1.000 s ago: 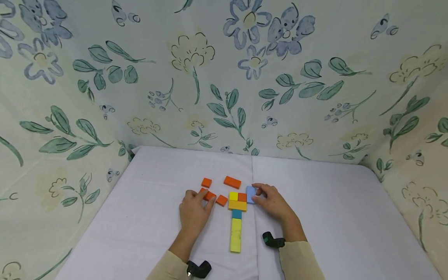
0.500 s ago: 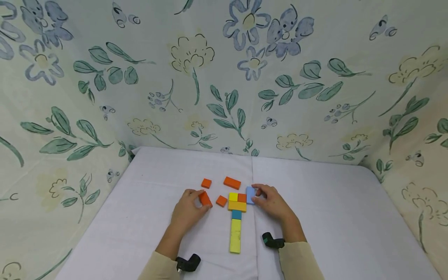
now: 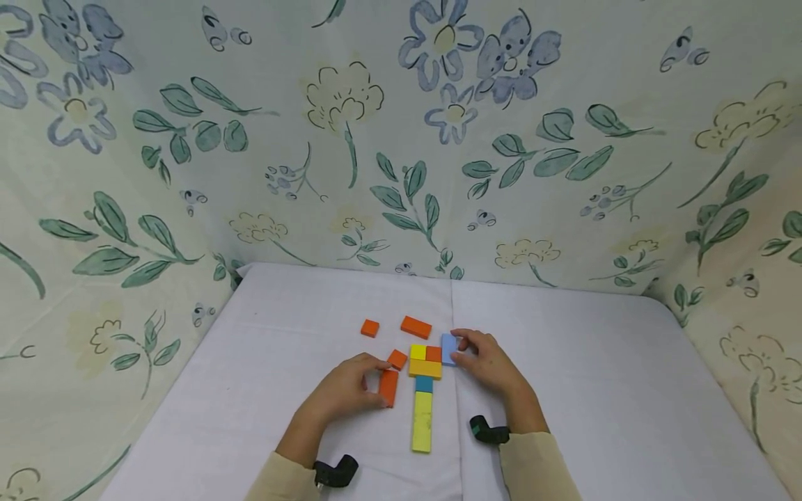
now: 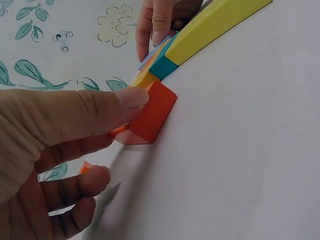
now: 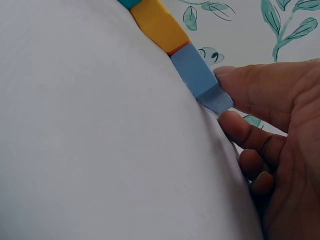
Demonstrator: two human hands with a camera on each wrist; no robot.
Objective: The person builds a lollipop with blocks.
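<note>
My left hand [image 3: 347,386] pinches an oblong orange block [image 3: 388,388] between thumb and fingers, left of the laid-out blocks. In the left wrist view the thumb lies along this orange block [image 4: 159,107]. My right hand [image 3: 491,362] pinches a light blue block [image 3: 448,349], whose long side lies along the right of the row. In the laid-out shape, a yellow square [image 3: 418,351] and a red-orange square [image 3: 434,353] sit above an amber block [image 3: 425,369]. Below that come a teal square [image 3: 424,383] and a long yellow block [image 3: 422,422].
One small orange square [image 3: 397,359] lies just above the held orange block. Farther back are another orange square [image 3: 370,328] and an orange oblong block [image 3: 416,327]. A white cloth [image 3: 595,396] covers the table, with a floral curtain [image 3: 401,139] behind it.
My left hand has turned the orange block and brought it rightward and nearer to me, so it now stands lengthwise beside the shape. The right hand stays at the light blue block.
</note>
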